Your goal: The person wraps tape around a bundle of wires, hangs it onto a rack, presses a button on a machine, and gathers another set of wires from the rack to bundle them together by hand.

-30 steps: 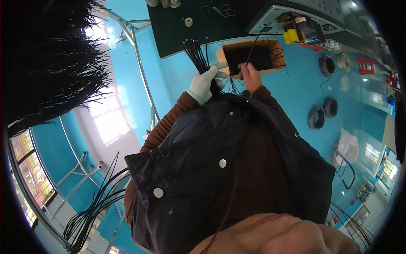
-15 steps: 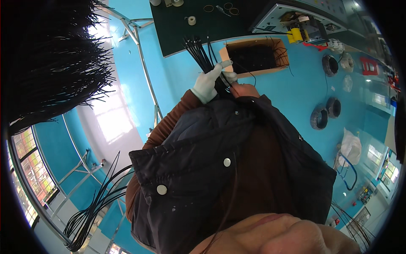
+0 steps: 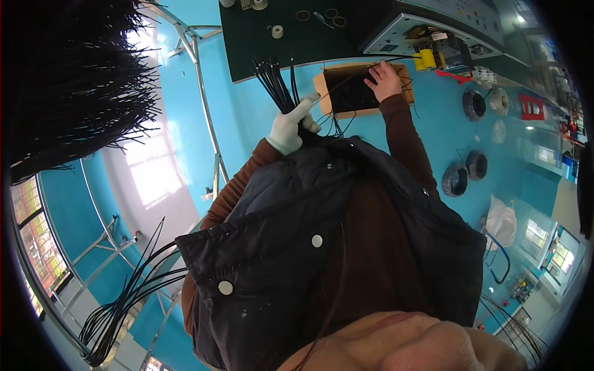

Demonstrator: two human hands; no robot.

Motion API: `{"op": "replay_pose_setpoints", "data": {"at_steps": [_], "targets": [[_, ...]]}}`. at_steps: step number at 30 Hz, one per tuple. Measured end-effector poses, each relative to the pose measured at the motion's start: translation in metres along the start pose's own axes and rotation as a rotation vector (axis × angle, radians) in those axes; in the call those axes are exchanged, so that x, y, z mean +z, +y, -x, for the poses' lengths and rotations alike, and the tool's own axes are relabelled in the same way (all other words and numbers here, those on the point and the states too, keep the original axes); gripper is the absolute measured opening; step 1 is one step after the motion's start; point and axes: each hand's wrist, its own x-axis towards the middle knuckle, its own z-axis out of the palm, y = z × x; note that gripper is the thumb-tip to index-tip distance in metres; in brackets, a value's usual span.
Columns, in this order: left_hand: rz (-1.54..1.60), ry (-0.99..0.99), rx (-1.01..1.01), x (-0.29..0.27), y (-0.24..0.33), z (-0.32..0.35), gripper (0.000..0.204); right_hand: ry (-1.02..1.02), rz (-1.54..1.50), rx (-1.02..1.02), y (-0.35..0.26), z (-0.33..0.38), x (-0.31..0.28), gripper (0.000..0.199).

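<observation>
My left hand (image 3: 291, 128), in a pale glove, is closed around a bundle of black cables (image 3: 276, 88) whose cut ends fan out upward. Its thumb lies near the left end of a cardboard box (image 3: 322, 83). My bare right hand (image 3: 386, 82) is over the box's right half, its fingers apart, and no cable shows clearly in its grasp. Dark cables (image 3: 352, 93) fill the box, and a few thin ones hang over its near side. Above this hand a black cable runs to the yellow rollers (image 3: 424, 59) of a grey machine (image 3: 442, 31).
A dark green table (image 3: 247, 43) carries a roll of tape (image 3: 277, 31) and several rings. At far left hangs a thick mass of black cables (image 3: 80, 93). Beside metal frames (image 3: 201, 93) lies another cable bunch (image 3: 124, 309). Cable coils (image 3: 455, 179) rest on the blue floor.
My right hand has left the spot beside my left hand and moved up and right over the box, its fingers now spread. My left hand keeps its hold on the bundle.
</observation>
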Motion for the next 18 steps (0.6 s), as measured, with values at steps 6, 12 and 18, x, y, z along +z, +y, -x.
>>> {"op": "replay_pose_setpoints", "data": {"at_steps": [6, 12, 18], "targets": [[0.217, 0.325, -0.126, 0.019, 0.011, 0.001, 0.036, 0.017, -0.112, -0.078, -0.016, -0.005, 0.018, 0.03], [0.465, 0.419, -0.231, 0.019, 0.008, -0.002, 0.047, 0.153, 0.013, -0.265, -0.009, 0.01, 0.03, 0.021], [0.44, 0.381, -0.333, 0.017, 0.007, -0.004, 0.049, -0.142, 0.43, -0.347, 0.021, 0.029, 0.047, 0.018]]}}
